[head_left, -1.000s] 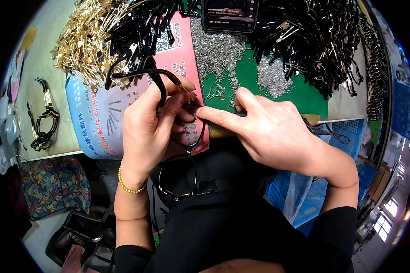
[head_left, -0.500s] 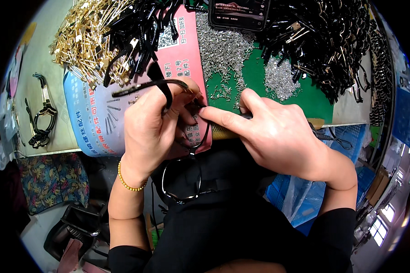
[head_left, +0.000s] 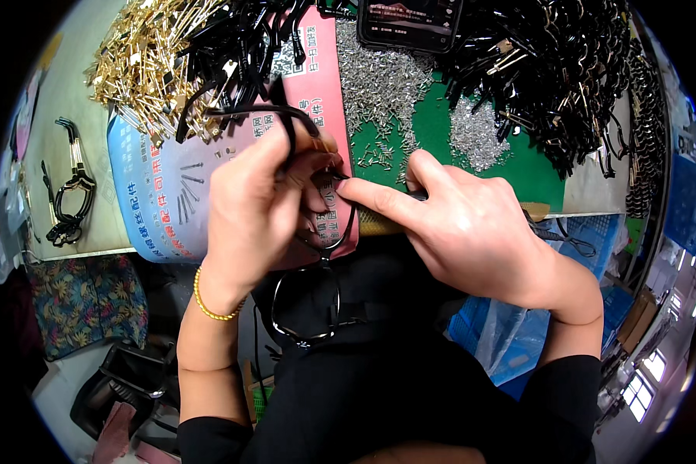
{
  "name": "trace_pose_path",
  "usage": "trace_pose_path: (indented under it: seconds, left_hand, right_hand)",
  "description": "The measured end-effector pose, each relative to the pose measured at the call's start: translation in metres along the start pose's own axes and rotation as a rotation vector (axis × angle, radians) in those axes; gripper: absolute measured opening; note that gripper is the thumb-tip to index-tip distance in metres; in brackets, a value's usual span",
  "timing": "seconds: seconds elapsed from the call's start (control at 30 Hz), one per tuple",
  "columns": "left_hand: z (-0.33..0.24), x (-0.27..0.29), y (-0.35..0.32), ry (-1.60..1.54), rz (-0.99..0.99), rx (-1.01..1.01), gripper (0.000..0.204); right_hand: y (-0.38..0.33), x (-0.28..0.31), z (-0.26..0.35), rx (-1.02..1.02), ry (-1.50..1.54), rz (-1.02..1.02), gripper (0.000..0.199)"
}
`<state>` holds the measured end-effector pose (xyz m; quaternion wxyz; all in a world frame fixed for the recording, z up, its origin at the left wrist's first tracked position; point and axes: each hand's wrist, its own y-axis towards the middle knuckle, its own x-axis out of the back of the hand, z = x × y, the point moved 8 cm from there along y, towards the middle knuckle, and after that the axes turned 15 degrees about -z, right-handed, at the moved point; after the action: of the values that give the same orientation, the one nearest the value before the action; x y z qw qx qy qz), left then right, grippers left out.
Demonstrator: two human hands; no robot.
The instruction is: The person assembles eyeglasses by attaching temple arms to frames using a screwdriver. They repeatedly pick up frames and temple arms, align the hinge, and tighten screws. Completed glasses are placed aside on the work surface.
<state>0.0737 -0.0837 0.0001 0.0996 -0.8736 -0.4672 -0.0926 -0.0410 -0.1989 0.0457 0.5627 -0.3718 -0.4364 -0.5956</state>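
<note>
My left hand (head_left: 247,205) is closed on a pair of eyeglasses (head_left: 303,342) near one hinge. Its thin dark rims hang below the fingers, over my black clothing. A black temple arm (head_left: 247,110) sticks out above that hand. My right hand (head_left: 472,224) is curled, with the index finger stretched to the hinge spot beside the left fingertips. Between its thumb and fingers shows a small part of something dark, mostly hidden. The hinge itself is covered by fingers.
Gold temple pieces (head_left: 143,66) and black temple arms (head_left: 549,69) lie heaped at the back. Small metal screws (head_left: 379,85) and a pale pile (head_left: 475,135) cover part of the green mat (head_left: 533,166). A phone (head_left: 406,27) lies behind; folded glasses (head_left: 73,193) sit left.
My left hand has tilted slightly, and the temple arm above it has swung up. The hanging rims have shifted a little left. My right hand stays almost still.
</note>
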Motion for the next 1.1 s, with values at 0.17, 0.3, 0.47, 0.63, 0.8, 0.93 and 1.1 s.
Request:
trace_pose_path:
  seconds: [0.17,0.3,0.47,0.63,0.8,0.93,1.1]
  left_hand:
    - [-0.013,0.000,-0.009,0.207,-0.079,-0.337,0.027]
    - [-0.013,0.000,-0.004,0.122,-0.074,-0.219,0.014]
    - [-0.010,0.000,-0.004,0.085,-0.081,-0.156,0.011]
    - [-0.010,-0.001,-0.005,0.077,-0.061,-0.133,0.008]
    - [-0.009,-0.001,-0.005,0.066,-0.053,-0.134,0.010]
    - [-0.010,-0.001,-0.005,0.073,-0.051,-0.146,0.010]
    - [-0.009,0.000,-0.005,0.062,-0.062,-0.136,0.009]
  right_hand:
    - [0.001,0.002,0.001,-0.007,0.008,-0.003,0.058]
    - [-0.001,0.002,0.001,-0.043,-0.033,-0.070,0.063]
    - [-0.001,0.001,0.005,-0.049,-0.049,-0.146,0.064]
    - [-0.001,0.001,0.007,-0.062,-0.074,-0.130,0.063]
    - [-0.001,0.001,0.006,-0.063,-0.030,-0.109,0.063]
    - [0.001,0.002,0.006,-0.077,-0.031,-0.082,0.063]
    - [0.001,0.001,0.005,-0.068,-0.027,-0.089,0.064]
